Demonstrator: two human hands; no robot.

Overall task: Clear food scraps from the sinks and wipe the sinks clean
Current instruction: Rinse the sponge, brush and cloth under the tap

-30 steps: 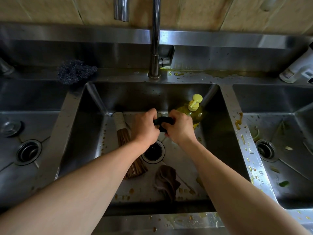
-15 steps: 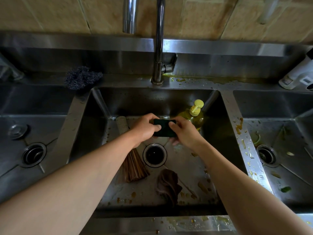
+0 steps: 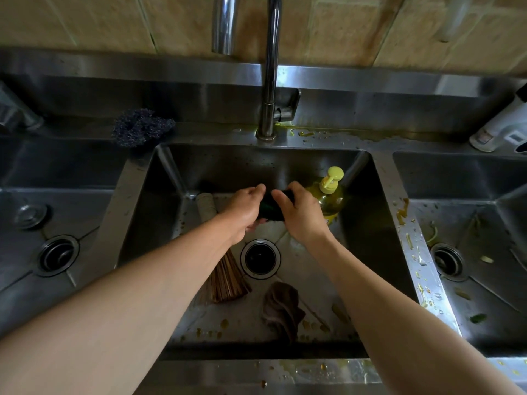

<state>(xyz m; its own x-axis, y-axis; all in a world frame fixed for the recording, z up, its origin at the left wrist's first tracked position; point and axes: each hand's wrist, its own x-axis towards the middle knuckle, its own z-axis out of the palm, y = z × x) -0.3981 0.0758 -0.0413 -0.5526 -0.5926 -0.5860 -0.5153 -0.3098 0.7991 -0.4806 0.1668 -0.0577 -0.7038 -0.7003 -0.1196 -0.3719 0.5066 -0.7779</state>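
Over the middle sink [image 3: 368, 223], the left hand [image 3: 245, 210] and the right hand [image 3: 303, 215] both grip a dark sponge [image 3: 272, 208], fingers curled round it from either side, above the drain [image 3: 260, 258]. A soap bottle [image 3: 329, 195] stands just right of the hands. A brush [image 3: 225, 280] and a brown cloth [image 3: 281, 309] lie on the sink floor. Food scraps [image 3: 410, 240] dot the divider and the right sink [image 3: 484, 280].

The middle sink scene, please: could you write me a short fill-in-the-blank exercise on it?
1. Both hands, left hand and right hand, grip one dark ____.
2. The yellow pump bottle stands in the ____ sink.
3. The brown rag lies nearer the viewer than the ____.
4. The steel wool scrubber rests to the ____ of the faucet.

Missing: sponge; middle; drain; left
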